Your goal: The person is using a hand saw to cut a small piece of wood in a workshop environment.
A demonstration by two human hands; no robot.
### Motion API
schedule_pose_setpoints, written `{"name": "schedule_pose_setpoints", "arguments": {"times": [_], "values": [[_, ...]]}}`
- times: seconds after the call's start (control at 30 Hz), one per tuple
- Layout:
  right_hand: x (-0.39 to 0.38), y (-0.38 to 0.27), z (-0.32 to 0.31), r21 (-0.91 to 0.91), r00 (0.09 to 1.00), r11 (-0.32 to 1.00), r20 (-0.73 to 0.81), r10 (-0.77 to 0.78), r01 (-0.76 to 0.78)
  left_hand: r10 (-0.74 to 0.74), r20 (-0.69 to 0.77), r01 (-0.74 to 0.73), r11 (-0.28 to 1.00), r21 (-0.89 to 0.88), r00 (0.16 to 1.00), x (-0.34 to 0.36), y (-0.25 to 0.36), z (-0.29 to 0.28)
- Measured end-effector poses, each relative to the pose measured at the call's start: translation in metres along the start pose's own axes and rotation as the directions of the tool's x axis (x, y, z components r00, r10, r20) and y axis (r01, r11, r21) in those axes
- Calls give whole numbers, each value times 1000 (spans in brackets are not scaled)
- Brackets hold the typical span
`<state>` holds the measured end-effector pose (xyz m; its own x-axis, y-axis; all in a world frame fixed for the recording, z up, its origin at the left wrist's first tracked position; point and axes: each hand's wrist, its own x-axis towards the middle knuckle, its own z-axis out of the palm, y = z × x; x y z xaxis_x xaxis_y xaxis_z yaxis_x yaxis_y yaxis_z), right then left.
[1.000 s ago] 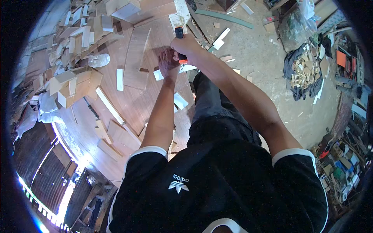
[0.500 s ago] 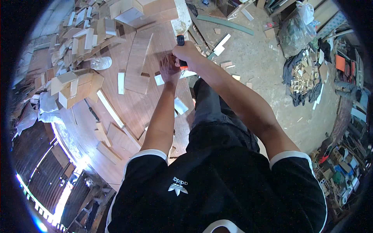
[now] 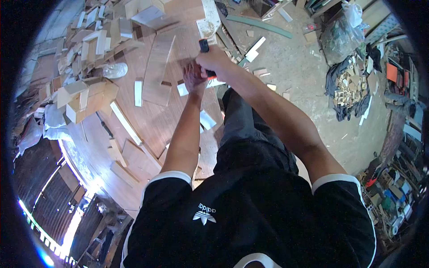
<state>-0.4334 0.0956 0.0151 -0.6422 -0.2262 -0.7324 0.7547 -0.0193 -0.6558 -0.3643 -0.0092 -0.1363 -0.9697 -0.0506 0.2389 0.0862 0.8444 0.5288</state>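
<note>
My right hand (image 3: 216,62) is closed around a black-and-orange handled tool (image 3: 204,45), whose working end I cannot make out. My left hand (image 3: 194,77) lies with fingers stretched out just left of the tool, pressing on a white-faced strip of wood (image 3: 182,90) near the edge of the wooden worktable (image 3: 154,120). Part of that strip is hidden beneath the hands. Below it, beside my left forearm, rests another white-faced piece (image 3: 207,119). Left of my hand lie a flat brown board (image 3: 156,69) and a short white strip (image 3: 138,93).
Wooden boxes (image 3: 96,98) and a clear plastic container (image 3: 115,70) stand on the table's left side, with a long white-edged strip (image 3: 126,123) nearby. Offcuts (image 3: 254,51) litter the floor at right, where a dark cloth (image 3: 342,109) holds scrap wood beside a plastic sack (image 3: 337,42).
My right hand and the tool have shifted slightly left. My left hand stays in nearly the same place on the strip.
</note>
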Motion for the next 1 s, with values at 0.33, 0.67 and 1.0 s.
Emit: {"name": "schedule_pose_setpoints", "arguments": {"times": [0.33,0.67,1.0], "values": [[-1,-16,-1,49,999,998,22,45,-46,-43,7,43,999,15,999,7,14,-5],[-8,-16,4,7,997,997,11,76,-76,50,-52,-48,998,30,997,2,6,-6],[-8,-18,3,76,995,993,59,84,-88,63,-43,-64,997,-31,997,-3,-8,-2]]}}
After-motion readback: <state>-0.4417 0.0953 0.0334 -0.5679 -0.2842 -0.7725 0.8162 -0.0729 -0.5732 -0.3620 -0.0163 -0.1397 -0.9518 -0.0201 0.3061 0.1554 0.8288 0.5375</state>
